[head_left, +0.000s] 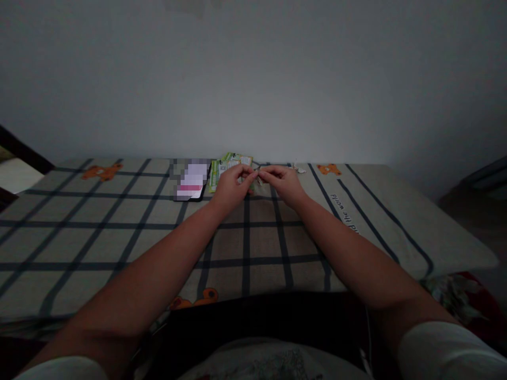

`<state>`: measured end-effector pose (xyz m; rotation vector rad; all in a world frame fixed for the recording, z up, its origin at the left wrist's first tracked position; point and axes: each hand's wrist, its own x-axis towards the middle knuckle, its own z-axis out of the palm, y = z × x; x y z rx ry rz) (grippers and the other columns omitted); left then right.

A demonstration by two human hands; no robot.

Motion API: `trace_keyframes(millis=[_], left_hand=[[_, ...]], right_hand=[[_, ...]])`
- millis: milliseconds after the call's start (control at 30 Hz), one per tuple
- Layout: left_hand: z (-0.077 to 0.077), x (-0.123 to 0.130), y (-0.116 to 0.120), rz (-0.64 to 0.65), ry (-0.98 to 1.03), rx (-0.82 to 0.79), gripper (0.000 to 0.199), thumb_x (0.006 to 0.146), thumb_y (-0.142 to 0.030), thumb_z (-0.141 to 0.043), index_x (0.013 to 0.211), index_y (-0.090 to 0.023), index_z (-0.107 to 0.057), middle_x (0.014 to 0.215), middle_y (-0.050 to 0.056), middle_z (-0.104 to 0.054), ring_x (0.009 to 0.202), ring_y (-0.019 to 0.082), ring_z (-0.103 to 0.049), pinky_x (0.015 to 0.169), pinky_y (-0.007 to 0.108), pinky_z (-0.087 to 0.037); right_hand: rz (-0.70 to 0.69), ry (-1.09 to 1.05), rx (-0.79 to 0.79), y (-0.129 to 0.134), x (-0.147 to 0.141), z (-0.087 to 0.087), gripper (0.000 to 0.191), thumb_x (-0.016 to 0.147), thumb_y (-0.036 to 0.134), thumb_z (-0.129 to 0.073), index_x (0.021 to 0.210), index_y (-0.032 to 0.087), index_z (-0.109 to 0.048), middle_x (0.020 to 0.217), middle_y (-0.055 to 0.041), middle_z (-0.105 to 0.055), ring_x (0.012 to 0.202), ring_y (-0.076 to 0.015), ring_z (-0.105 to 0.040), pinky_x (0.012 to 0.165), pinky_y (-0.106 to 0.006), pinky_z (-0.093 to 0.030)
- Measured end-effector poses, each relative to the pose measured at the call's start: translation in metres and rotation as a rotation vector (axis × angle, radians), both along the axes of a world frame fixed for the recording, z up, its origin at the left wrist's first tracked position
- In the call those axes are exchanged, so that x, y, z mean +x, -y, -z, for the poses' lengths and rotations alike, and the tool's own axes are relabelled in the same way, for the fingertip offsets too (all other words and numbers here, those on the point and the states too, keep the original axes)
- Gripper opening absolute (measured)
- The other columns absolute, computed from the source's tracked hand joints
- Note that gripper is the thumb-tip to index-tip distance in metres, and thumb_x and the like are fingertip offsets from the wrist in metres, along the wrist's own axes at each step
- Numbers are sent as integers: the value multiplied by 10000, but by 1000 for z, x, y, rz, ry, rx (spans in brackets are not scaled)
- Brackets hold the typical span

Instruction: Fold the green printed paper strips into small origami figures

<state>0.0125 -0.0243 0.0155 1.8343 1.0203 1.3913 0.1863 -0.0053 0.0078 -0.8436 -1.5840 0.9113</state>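
Near the far side of the table, my left hand and my right hand meet with fingertips pinched close together. Something small and thin is between them, too tiny and dim to name. Green-and-white printed packets lie just behind and left of my left hand, partly covered by it. Beyond my right hand sits a small crumpled whitish scrap, partly hidden by the hand.
A phone with a lit screen, partly pixelated, lies left of the packets. Beneath everything is a checked tablecloth with printed bears. The wall rises right behind the table. A dark wooden frame stands at far left.
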Motion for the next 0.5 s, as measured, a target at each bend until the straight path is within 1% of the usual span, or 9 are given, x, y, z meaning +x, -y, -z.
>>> trace_keyframes(millis=[167, 267, 333, 400, 500], left_hand=[[-2, 2, 4, -122, -26, 75, 150, 813, -312, -651, 786, -164, -658, 801, 34, -654, 721, 142, -606, 561, 223, -508], [-2, 4, 5, -178, -20, 82, 127, 792, -277, -665, 732, -166, -653, 747, 26, -670, 708, 141, -613, 606, 237, -501], [-1, 5, 5, -191, -14, 71, 116, 785, -268, -677, 731, -168, -652, 743, 23, -677, 705, 140, -617, 627, 244, -498], [0, 6, 4, -195, 1, 78, 89, 774, -247, -687, 757, -171, -644, 759, 17, -681, 708, 135, -619, 646, 244, -498], [1, 7, 5, -205, 12, 147, 81, 763, -202, -683, 791, -180, -609, 772, 1, -664, 718, 127, -613, 666, 238, -499]], right_hand=[[-14, -32, -25, 0, -5, 3, 351, 725, 512, -768, 763, 178, -667, 769, -37, -699, 758, -161, -645, 754, -328, -541], [-6, -52, -40, -1, -7, 7, 346, 722, 497, -771, 754, 184, -627, 770, -31, -685, 761, -157, -639, 753, -326, -540], [-9, -92, -57, -2, -8, 9, 354, 712, 489, -779, 798, 193, -604, 772, -18, -675, 750, -150, -639, 752, -321, -542], [-28, -142, -68, -2, -9, 10, 393, 704, 476, -792, 891, 215, -566, 783, 6, -666, 742, -140, -646, 766, -319, -549], [-67, -170, -65, -2, -10, 10, 462, 706, 461, -800, 981, 250, -495, 790, 36, -655, 737, -130, -654, 779, -317, -558]])
